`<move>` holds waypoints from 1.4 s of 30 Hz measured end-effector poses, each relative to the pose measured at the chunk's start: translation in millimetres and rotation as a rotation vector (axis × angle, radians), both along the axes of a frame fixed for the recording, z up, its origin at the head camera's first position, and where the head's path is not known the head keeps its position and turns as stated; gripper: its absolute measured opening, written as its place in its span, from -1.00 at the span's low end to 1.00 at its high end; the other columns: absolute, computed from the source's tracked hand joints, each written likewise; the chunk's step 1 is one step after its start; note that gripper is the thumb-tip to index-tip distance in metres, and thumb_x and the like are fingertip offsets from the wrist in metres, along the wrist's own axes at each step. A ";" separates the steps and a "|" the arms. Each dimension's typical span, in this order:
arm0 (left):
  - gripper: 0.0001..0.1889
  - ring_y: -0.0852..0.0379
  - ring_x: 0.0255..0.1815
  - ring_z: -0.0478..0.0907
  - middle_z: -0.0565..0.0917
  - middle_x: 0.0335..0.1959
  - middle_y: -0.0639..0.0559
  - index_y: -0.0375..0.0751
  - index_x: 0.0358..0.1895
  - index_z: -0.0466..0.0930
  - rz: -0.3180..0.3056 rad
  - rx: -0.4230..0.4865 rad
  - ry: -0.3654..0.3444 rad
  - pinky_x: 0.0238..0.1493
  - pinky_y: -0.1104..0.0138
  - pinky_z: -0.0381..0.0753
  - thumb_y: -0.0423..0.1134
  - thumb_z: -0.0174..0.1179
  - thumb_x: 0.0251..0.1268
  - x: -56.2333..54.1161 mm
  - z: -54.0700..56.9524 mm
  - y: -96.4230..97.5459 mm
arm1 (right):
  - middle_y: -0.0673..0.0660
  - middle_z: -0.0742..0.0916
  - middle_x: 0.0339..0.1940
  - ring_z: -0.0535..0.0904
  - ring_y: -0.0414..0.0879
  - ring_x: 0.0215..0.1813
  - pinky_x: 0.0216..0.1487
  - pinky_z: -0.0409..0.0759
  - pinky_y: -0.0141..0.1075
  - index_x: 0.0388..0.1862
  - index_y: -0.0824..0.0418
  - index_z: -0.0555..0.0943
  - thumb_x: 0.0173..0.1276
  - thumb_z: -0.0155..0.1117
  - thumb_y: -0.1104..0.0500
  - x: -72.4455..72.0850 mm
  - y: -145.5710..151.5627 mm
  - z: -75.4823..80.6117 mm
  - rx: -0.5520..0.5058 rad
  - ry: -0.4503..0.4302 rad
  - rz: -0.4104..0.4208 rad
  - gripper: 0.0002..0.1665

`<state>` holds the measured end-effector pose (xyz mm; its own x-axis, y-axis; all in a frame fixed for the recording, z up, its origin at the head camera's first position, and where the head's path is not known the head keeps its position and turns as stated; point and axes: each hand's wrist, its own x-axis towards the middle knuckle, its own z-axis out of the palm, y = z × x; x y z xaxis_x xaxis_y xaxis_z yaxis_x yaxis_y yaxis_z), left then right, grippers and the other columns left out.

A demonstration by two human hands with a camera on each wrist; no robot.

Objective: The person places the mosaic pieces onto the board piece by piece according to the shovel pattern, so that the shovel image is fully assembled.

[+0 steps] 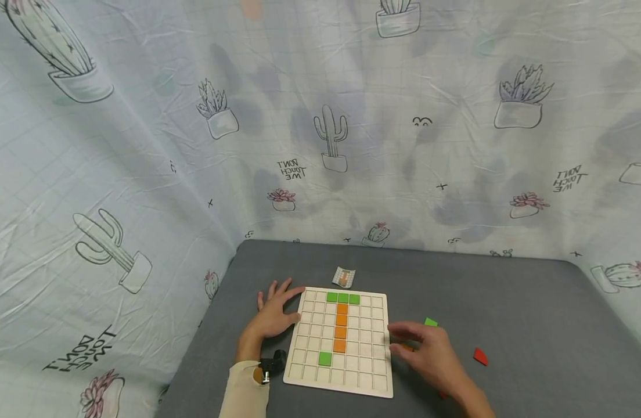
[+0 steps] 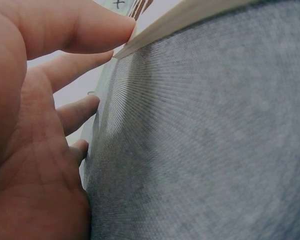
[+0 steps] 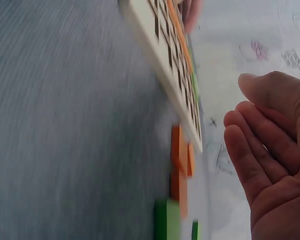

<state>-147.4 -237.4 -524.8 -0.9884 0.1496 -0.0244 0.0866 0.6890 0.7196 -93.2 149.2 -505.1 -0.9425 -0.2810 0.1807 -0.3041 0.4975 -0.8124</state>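
A pale wooden grid board lies on the grey table. Three green squares line its top row, with a column of orange squares beneath and a lone green square lower left. My left hand has its thumb and index finger at the board's left edge, the other fingers spread. Just past the right edge hovers my right hand, fingers loosely bent; in the right wrist view nothing shows between the thumb and fingers. Orange blocks and a green block lie near it.
Behind the board is a small printed card showing a grid pattern. To the right lie a red piece and a green piece, partly behind the right hand. A cactus-print cloth hangs around the table's back and sides.
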 end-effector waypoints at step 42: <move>-0.30 -0.53 0.82 -0.26 0.16 0.78 -0.34 -0.07 0.55 0.58 -0.004 0.025 0.011 0.60 -0.51 -0.54 -0.39 0.38 0.29 -1.8 -0.9 1.9 | 0.05 0.89 0.09 0.86 -0.09 0.05 0.04 0.84 -0.18 0.21 0.16 0.81 0.38 0.60 0.19 -56.9 57.8 -0.8 0.242 0.080 0.266 -0.58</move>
<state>-149.2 -235.5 -525.6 -0.9880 0.1539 -0.0100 0.0969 0.6701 0.7359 -150.1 207.0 -506.0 -0.8166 -0.5576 0.1490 -0.5061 0.5676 -0.6494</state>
